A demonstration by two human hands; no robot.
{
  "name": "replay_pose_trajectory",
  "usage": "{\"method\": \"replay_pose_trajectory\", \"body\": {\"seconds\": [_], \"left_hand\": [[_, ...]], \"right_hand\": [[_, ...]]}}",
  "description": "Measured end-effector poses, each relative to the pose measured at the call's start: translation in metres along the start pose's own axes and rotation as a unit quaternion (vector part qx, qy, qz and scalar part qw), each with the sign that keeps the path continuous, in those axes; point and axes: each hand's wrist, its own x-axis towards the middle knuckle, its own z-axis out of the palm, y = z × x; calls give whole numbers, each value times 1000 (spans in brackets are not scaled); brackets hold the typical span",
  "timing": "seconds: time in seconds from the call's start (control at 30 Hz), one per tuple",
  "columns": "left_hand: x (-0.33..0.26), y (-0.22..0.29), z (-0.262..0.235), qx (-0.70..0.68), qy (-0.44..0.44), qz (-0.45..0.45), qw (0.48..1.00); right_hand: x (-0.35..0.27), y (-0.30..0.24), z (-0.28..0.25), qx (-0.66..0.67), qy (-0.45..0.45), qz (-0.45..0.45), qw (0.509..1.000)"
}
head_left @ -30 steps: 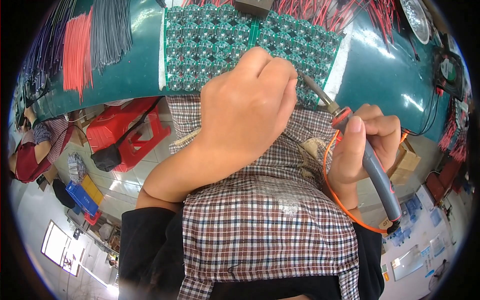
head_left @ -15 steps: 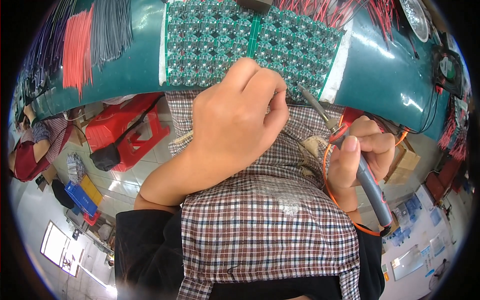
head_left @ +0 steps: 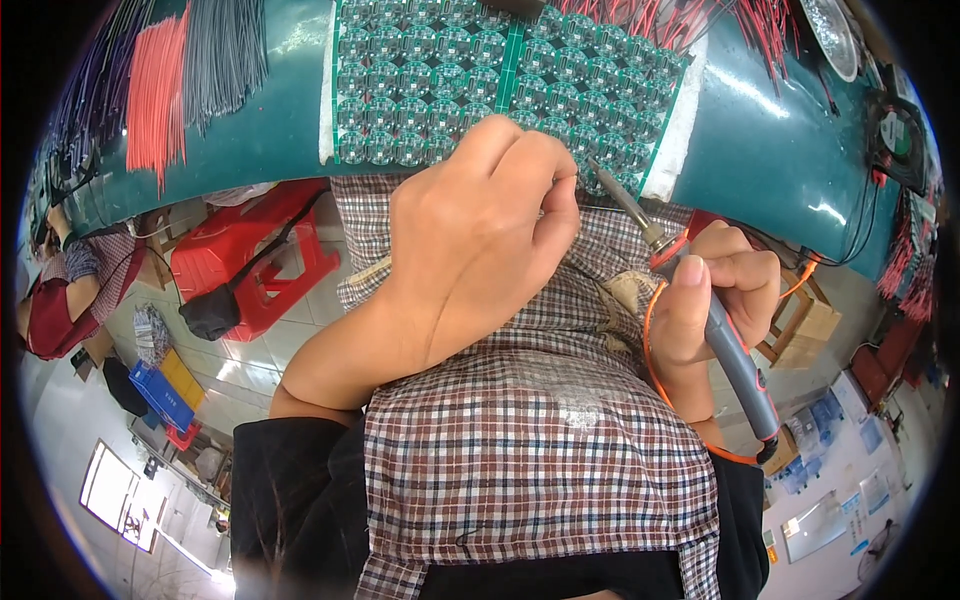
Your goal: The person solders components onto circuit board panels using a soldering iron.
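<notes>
My right hand [head_left: 722,290] grips a grey and red soldering iron [head_left: 738,362], its metal tip slanting up and left to the lower edge of a green circuit board panel [head_left: 508,70]. Rows of small round boards full of components make up this panel. Over its lower middle edge hangs my left hand [head_left: 490,210], thumb and fingers pinched together. What they hold, if anything, is hidden behind the knuckles. An orange cord [head_left: 655,375] runs from the iron's end and loops behind my right wrist.
Bundles of red wires [head_left: 155,95] and grey wires [head_left: 222,60] lie on the green table [head_left: 285,120] at left. More red wires [head_left: 645,20] are at the back. A small fan [head_left: 893,135] stands far right. Below left are a red stool [head_left: 255,260] and another person [head_left: 85,280].
My right hand and the soldering iron have shifted slightly up and left. My left hand has barely moved, staying pinched over the panel's edge.
</notes>
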Motion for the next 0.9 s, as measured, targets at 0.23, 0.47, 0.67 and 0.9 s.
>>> {"method": "replay_pose_trajectory", "body": {"seconds": [0.23,0.47,0.67,0.9], "left_hand": [[0,1,-2,14,-3,6,1000],[1,-1,2,6,5,20,1000],[2,1,3,0,3,8,1000],[3,3,4,-12,15,9,1000]], "right_hand": [[0,1,1,11,3,-6,1000],[-1,2,1,10,0,-11,1000],[-1,1,0,16,5,-18,1000],[1,3,-10,15,-45,-42,998]]}}
